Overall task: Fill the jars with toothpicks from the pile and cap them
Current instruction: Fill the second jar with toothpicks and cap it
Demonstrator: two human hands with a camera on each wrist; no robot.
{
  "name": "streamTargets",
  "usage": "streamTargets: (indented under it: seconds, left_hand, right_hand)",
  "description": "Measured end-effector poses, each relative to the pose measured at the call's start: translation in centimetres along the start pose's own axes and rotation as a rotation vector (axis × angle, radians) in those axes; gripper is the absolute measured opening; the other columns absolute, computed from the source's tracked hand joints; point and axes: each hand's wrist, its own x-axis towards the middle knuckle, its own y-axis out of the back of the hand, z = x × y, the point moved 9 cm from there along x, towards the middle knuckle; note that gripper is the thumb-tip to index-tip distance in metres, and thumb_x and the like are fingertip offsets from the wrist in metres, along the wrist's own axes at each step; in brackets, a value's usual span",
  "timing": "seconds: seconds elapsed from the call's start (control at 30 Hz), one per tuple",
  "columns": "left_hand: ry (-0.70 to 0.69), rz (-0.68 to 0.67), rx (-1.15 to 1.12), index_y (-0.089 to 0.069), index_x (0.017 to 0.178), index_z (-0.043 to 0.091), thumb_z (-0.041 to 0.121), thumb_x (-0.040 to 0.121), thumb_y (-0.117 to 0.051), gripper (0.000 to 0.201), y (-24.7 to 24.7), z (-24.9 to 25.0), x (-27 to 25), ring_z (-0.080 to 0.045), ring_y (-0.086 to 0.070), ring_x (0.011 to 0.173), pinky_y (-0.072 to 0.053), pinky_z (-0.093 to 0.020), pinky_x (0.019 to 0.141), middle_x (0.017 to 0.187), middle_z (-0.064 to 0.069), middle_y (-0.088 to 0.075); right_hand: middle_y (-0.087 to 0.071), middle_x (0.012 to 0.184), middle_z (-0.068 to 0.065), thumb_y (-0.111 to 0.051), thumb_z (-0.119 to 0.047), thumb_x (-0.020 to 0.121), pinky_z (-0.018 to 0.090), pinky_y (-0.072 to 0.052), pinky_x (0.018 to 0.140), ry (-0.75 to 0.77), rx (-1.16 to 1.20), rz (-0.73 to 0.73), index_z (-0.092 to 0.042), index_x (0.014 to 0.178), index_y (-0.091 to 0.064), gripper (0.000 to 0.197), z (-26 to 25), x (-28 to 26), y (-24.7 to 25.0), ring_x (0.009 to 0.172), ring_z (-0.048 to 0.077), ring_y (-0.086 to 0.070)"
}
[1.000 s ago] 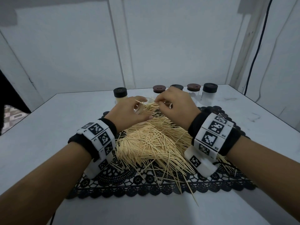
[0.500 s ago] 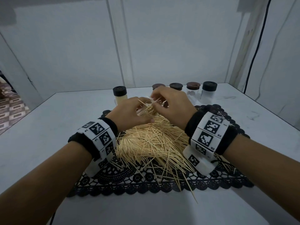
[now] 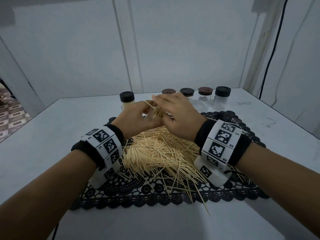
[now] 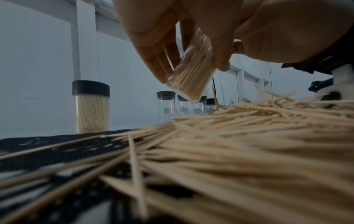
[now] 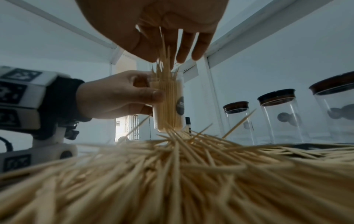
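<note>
My left hand [image 3: 138, 116] grips a small clear jar [image 4: 191, 71] [image 5: 168, 103], nearly full of toothpicks, tilted a little and held just above the far end of the pile. The jar has no cap on. Directly over its mouth, my right hand [image 3: 174, 111] [image 5: 166, 45] pinches a bunch of toothpicks [image 5: 162, 60], whose lower ends reach into the jar. The loose toothpick pile [image 3: 161, 153] [image 4: 249, 144] [image 5: 172, 174] lies on a black lace mat [image 3: 138, 193]. In the head view the hands hide most of the jar.
A capped jar full of toothpicks [image 3: 127, 101] [image 4: 91, 106] stands at the back left. Several empty capped jars stand in a row at the back, among them a brown-lidded one [image 3: 168, 91] and a black-lidded one [image 3: 222, 97]. White walls close in the table [image 3: 43, 135].
My right hand has come over the jar mouth with its bunch of toothpicks turned more upright. My left hand still holds the jar in about the same place.
</note>
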Motion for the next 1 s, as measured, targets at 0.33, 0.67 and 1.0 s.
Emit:
streamTargets:
  seconds: [0.33,0.67,1.0]
  left_hand:
    - [0.017,0.030,0.088,-0.063,0.106,0.016,0.035,0.074,-0.076,0.039,0.5,-0.7,0.2,-0.008,-0.059,0.093,-0.040,-0.002,0.072,0.100,0.004,-0.065]
    - [0.019,0.018,0.076,-0.061,0.112,0.014,0.039,0.072,-0.076,0.050,0.3,-0.6,0.2,-0.007,-0.057,0.096,-0.044,-0.009,0.078,0.104,0.004,-0.063]
    - [0.006,-0.020,0.098,-0.060,0.115,0.021,0.039,0.074,-0.075,0.048,0.0,-0.5,0.2,-0.006,-0.057,0.096,-0.049,-0.028,0.090,0.106,0.007,-0.061]
  right_hand:
    - [-0.027,0.150,0.010,-0.036,0.004,0.090,0.014,-0.007,0.109,-0.081,0.137,-0.156,-0.004,0.142,-0.030,0.053,0.9,-0.2,-0.6,0.142,0.017,-0.018]
    - [-0.052,0.101,0.010,-0.052,-0.019,0.091,0.007,-0.029,0.074,-0.163,0.128,0.153,-0.013,0.113,-0.066,0.026,3.1,-0.1,1.8,0.088,0.014,-0.046]
    - [-0.064,0.089,0.012,-0.056,-0.013,0.086,-0.004,-0.031,0.073,-0.082,0.142,0.183,-0.001,0.100,-0.069,0.023,1.6,0.1,2.1,0.078,0.006,-0.047]
